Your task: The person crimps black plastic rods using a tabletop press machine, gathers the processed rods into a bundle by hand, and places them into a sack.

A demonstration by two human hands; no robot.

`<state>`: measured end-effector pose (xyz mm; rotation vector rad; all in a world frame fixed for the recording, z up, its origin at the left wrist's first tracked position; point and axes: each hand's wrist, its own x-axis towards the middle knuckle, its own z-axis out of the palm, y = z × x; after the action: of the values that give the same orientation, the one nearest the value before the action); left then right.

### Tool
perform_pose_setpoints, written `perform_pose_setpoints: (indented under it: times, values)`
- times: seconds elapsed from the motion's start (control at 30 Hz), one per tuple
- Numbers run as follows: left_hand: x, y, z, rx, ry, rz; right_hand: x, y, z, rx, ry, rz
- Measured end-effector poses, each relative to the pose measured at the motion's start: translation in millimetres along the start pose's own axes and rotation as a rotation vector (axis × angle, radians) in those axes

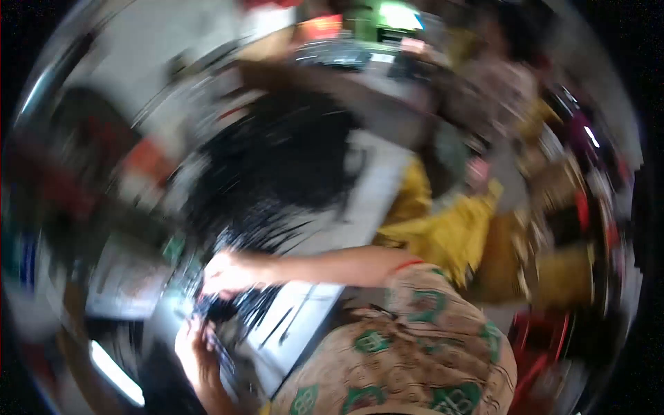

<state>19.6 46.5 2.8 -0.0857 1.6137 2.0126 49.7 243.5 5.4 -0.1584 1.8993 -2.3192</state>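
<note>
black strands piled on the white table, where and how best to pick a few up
Probably best pinched by the loose strand ends at the near edge of the black pile, coming from the person's right. There thin strands fan out over the white table, which looks bare beside them, while the main mass looks dense. Blur hides single tips.

I count two hands, my left hand point(194, 346) and my right hand point(235, 273); one white table point(377, 181); one big heap of black strips point(283, 149), its strands too blurred to number; one other person point(494, 90), far right; and, nearer on the right, at least one yellow sheet point(453, 235).
</note>
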Motion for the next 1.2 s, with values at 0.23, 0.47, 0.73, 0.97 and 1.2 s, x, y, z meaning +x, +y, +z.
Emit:
perform_pose_setpoints:
  times: [0.23, 0.47, 0.73, 0.97, 1.2]
  values:
    - [37, -10, 7, 0.07, -0.257, 0.016, 4, 24, -1, -0.094, 0.139, -0.018]
    - [47, -8, 30, 0.073, -0.307, 0.04, -2, 18, -6, -0.002, 0.119, -0.058]
    - [49, -7, 44, 0.066, -0.326, 0.06, 1, 21, -10, 0.031, 0.174, -0.02]
    - [35, -12, 21, 0.042, -0.214, 0.073, 2, 20, -1, 0.048, 0.112, -0.033]
    - [14, -14, 3, 0.137, -0.056, -0.049, -10, 12, -10, -0.089, 0.074, 0.0]
